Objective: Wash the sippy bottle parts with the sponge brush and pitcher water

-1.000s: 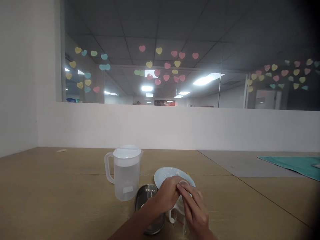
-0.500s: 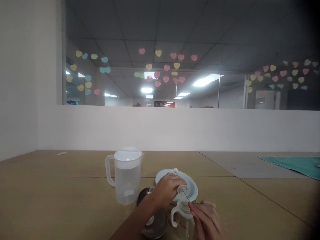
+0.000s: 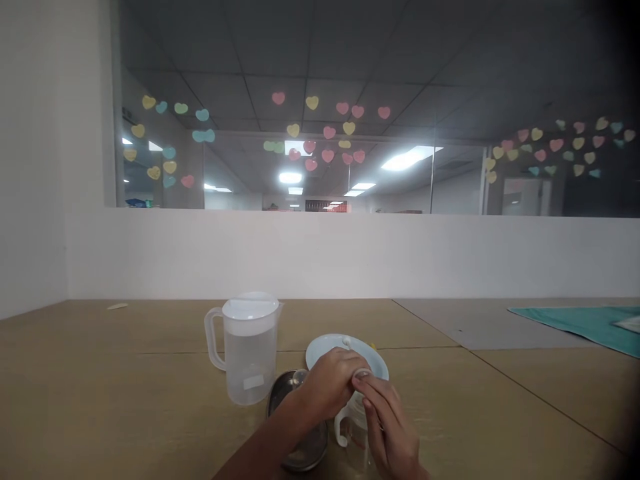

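Observation:
My left hand [image 3: 327,390] is closed round a small clear round part, pinched at the fingertips above a clear handled baby bottle [image 3: 350,430]. My right hand [image 3: 393,430] is close against it, fingers pinched at the same small part; what they hold there is too small to make out. Behind the hands lies a pale blue plate [image 3: 320,347]. A metal tray [image 3: 283,393] lies under my left forearm.
A clear plastic jug [image 3: 247,347] with a white lid and water stands left of the hands on the brown table [image 3: 100,387]. A teal cloth [image 3: 580,323] lies far right on a grey mat. A white low wall with a window runs behind.
Half a second ago my right hand was lower, pulling a thin piece away from the small part; now it has come back up against my left hand's fingertips.

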Demonstrator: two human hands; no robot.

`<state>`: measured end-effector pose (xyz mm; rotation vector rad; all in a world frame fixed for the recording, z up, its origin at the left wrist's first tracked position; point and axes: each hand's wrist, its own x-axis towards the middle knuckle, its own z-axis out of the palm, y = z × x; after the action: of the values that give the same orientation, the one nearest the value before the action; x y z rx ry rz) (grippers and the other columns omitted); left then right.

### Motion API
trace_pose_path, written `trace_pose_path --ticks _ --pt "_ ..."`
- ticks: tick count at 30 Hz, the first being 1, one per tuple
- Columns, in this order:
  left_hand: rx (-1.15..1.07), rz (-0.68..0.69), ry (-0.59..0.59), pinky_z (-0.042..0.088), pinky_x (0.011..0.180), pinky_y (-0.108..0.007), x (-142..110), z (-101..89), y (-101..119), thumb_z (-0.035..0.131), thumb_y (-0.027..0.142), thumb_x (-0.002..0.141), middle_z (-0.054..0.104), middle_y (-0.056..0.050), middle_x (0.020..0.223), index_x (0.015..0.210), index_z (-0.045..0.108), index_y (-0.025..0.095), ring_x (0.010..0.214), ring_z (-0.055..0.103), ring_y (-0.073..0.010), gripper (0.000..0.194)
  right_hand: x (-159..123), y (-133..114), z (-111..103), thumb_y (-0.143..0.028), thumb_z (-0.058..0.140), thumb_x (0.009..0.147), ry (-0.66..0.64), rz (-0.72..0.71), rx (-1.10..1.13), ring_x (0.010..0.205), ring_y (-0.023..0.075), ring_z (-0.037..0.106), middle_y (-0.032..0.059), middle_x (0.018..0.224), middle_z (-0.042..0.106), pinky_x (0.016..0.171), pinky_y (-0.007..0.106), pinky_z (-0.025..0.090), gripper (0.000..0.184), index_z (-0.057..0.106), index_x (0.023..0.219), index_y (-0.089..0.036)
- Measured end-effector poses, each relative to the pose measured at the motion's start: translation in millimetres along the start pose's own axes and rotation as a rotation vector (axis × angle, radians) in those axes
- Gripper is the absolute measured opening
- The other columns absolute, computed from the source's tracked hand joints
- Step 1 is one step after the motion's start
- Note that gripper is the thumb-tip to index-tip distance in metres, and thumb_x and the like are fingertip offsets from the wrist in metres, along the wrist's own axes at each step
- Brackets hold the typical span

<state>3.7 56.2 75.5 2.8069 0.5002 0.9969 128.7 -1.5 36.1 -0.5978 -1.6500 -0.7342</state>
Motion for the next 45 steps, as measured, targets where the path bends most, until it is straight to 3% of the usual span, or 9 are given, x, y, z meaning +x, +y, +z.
trace_pose_path --ticks 7,12,20,23,25,28,31,39,45 --pt "-0.028 -0.013 -0.022 0.04 0.081 -0.025 2.9 2.8 -5.1 0.036 0.022 0.091 0.067 -0.002 0.091 0.089 0.064 0.019 0.086 0.056 -0.0155 0.029 -6.1 5.0 -15.4 -0.016 0.035 0.091 0.022 -0.072 -0.011 0.068 0.0147 0.061 0.0057 0.075 0.062 0.058 0.026 0.05 0.022 0.056 0.086 -0.019" --pt "-0.032 -0.029 -0.001 0.04 0.082 -0.026 0.6 3.6 -18.9 0.035 0.026 0.092 0.066 -0.004 0.092 0.091 0.065 0.018 0.087 0.055 -0.0165 0.031 -2.7 2.4 -14.7 -0.016 0.034 0.091 -0.025 -0.098 0.022 0.066 0.0142 0.059 0.0042 0.071 0.06 0.059 0.026 0.05 0.023 0.055 0.082 -0.02" --pt "-0.071 -0.174 0.035 0.042 0.082 -0.027 -4.8 0.0 -47.6 0.037 0.02 0.089 0.065 -0.006 0.093 0.088 0.064 0.015 0.088 0.057 -0.0165 0.027 -4.8 5.5 -32.6 -0.026 0.036 0.093 0.053 -0.04 -0.01 0.058 0.0125 0.056 0.0003 0.061 0.055 0.051 0.024 0.043 0.024 0.051 0.074 -0.022" --pt "-0.149 -0.193 0.079 0.041 0.087 -0.027 -8.0 0.0 -53.5 0.042 0.017 0.086 0.064 -0.006 0.101 0.095 0.061 0.015 0.095 0.057 -0.0162 0.021 -5.5 15.2 -25.3 -0.03 0.038 0.092 0.242 0.121 -0.036 0.061 0.0129 0.056 0.0016 0.066 0.057 0.055 0.025 0.043 0.024 0.052 0.074 -0.021" --pt "-0.189 -0.209 0.092 0.04 0.09 -0.027 -9.4 1.8 -52.8 0.043 0.016 0.084 0.062 -0.006 0.107 0.102 0.057 0.017 0.1 0.056 -0.0158 0.022 -4.6 22.6 -15.9 -0.033 0.037 0.092 0.404 0.405 -0.027 0.069 0.0158 0.057 0.0038 0.071 0.057 0.063 0.03 0.045 0.026 0.054 0.076 -0.019" --pt "-0.23 -0.242 0.074 0.04 0.09 -0.027 -10.8 6.2 -48.4 0.04 0.011 0.082 0.06 -0.006 0.108 0.106 0.048 0.017 0.101 0.054 -0.0146 0.026 -1.9 36.6 -5.6 -0.046 0.04 0.087 0.382 0.871 0.068 0.067 0.0164 0.056 0.0046 0.072 0.058 0.064 0.031 0.045 0.035 0.057 0.076 -0.017" --pt "-0.244 -0.264 0.044 0.04 0.09 -0.027 -11.5 10.0 -46.2 0.035 0.009 0.081 0.058 -0.007 0.108 0.102 0.044 0.018 0.103 0.053 -0.0147 0.025 -0.3 56.6 -1.8 -0.055 0.045 0.079 0.322 1.148 0.167 0.063 0.0164 0.055 0.0039 0.069 0.059 0.061 0.03 0.046 0.041 0.059 0.073 -0.016" --pt "-0.168 -0.368 0.007 0.04 0.076 -0.024 0.2 15.0 -55.7 0.034 0.017 0.085 0.06 -0.003 0.09 0.092 0.046 0.019 0.085 0.055 -0.0149 0.014 -28.2 112.8 19.4 -0.059 0.046 0.074 0.061 1.232 0.297 0.055 0.0167 0.052 0.002 0.057 0.057 0.054 0.029 0.043 0.046 0.059 0.065 -0.016" --pt "-0.221 -0.449 -0.004 0.04 0.071 -0.022 1.1 35.4 -70.6 0.03 0.027 0.091 0.062 0.0 0.085 0.097 0.045 0.02 0.072 0.057 -0.0125 0.018 -47.6 114.2 24.2 -0.06 0.04 0.081 0.038 1.182 0.193 0.062 0.0173 0.055 0.001 0.061 0.058 0.059 0.027 0.043 0.048 0.059 0.07 -0.017"
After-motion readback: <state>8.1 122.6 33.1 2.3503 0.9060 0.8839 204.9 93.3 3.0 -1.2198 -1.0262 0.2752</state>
